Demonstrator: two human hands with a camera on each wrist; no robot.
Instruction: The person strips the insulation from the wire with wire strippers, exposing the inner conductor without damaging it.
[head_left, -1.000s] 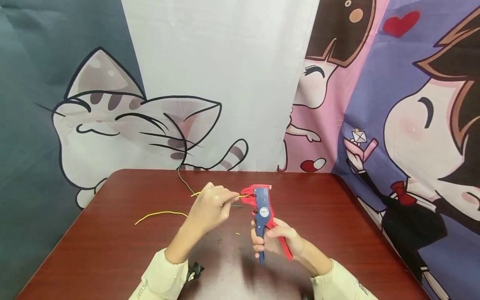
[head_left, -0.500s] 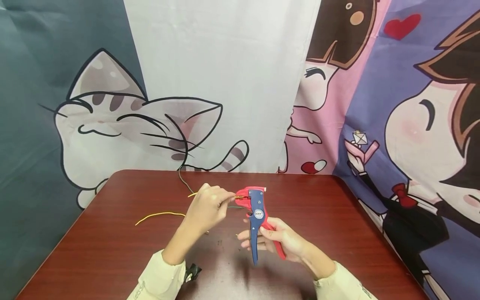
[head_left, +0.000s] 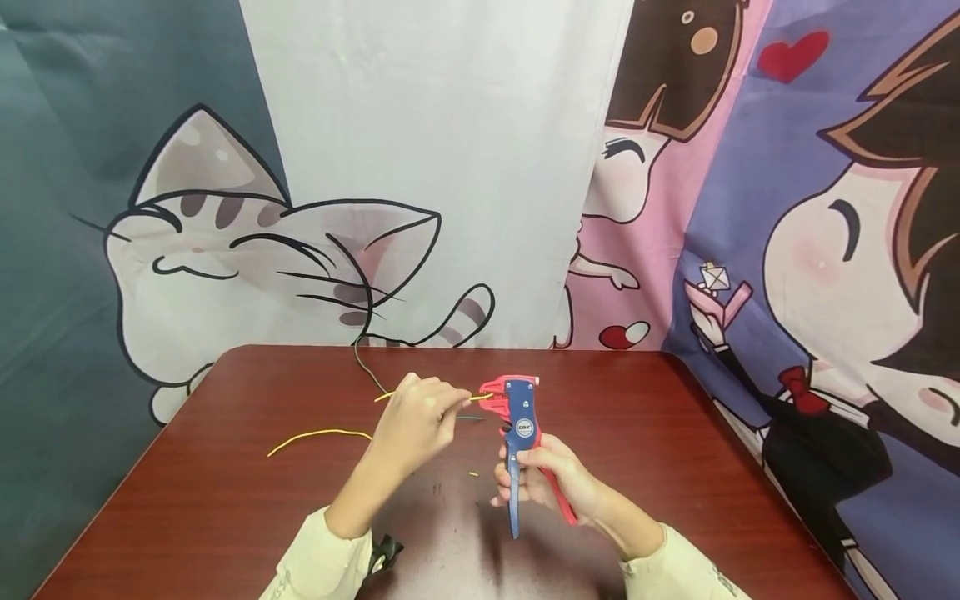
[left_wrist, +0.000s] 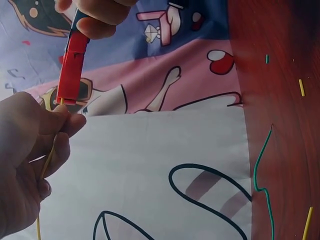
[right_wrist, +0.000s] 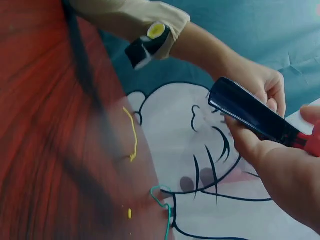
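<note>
My left hand (head_left: 416, 421) pinches a yellow wire (head_left: 479, 397) between thumb and fingers, a short way from its end. That end runs into the red jaws of a wire stripper (head_left: 519, 407) with a blue body. Below the pinch, the wire (left_wrist: 48, 166) hangs past the left palm in the left wrist view. My right hand (head_left: 562, 477) grips the stripper by its handles, which stand apart, upright above the table. Its blue handle (right_wrist: 250, 111) shows close up in the right wrist view, with the right hand's fingers against it. The wire's tip inside the jaws is hidden.
Another length of yellow wire (head_left: 318, 432) lies on the dark red table (head_left: 225, 500) at left. A green wire (left_wrist: 257, 172) lies behind the hands. Short offcuts, one yellow (head_left: 473, 474) and one green (left_wrist: 267, 59), rest on the table. A printed cloth (head_left: 450, 125) hangs behind.
The stripper shifted left toward my left hand, then back right a little. My right fingers loosened off the blue handle and have curled back on it. More wire shows before the jaws than half a second ago.
</note>
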